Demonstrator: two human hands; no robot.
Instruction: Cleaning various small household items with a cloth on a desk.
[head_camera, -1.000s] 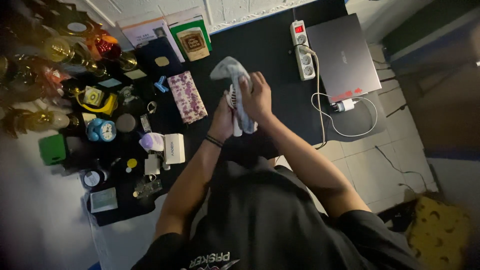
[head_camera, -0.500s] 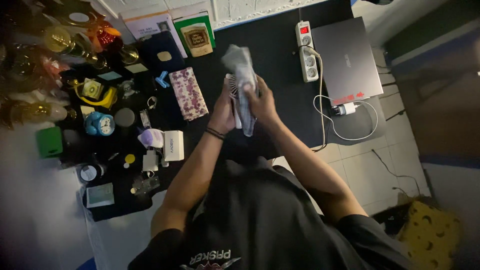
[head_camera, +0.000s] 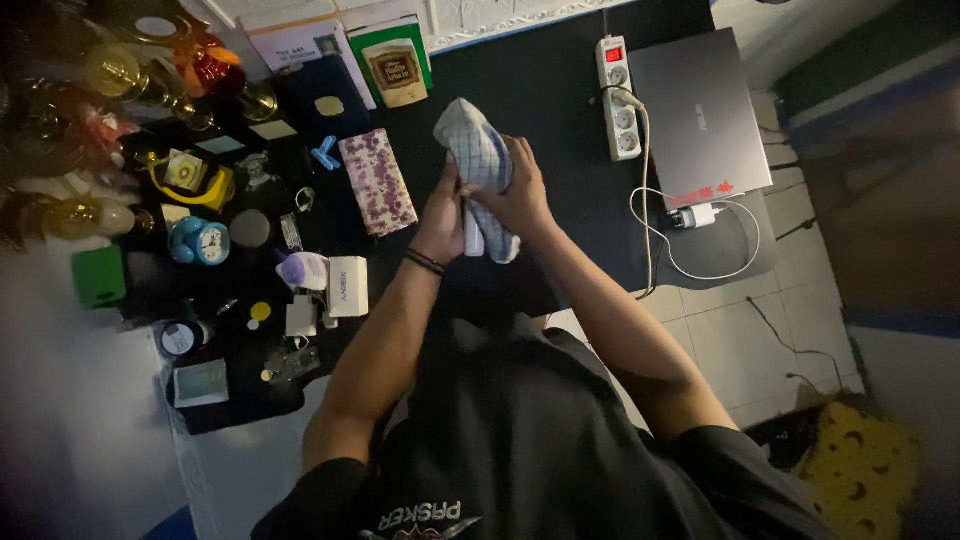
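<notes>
Hands meet above the middle of the black counter (head_camera: 540, 90), both closed on the same bundle. The right hand (head_camera: 520, 195) presses a white checked cloth (head_camera: 478, 150) against a small white plastic device (head_camera: 472, 235), gripping the cloth so that it drapes over the device's top and down its right side. The left hand (head_camera: 443, 218), with a dark band at the wrist, wraps around the device from the 9 o'clock side; what kind of device it is cannot be told, since cloth and fingers cover most of it.

At 9 o'clock from the hands lies a flat pouch with a purple floral print (head_camera: 378, 182). Further out toward 9 o'clock stand a small blue alarm clock (head_camera: 199, 241) and a green block (head_camera: 100, 276), and toward 8 o'clock a small white box (head_camera: 348, 287). At 11 o'clock a green-covered book (head_camera: 394, 62) leans at the wall. Toward 2 o'clock a white power strip with a lit red switch (head_camera: 620, 96) sits just beside a closed grey laptop (head_camera: 698, 112), with a white charger and looped cable (head_camera: 700, 216) at 3 o'clock.
</notes>
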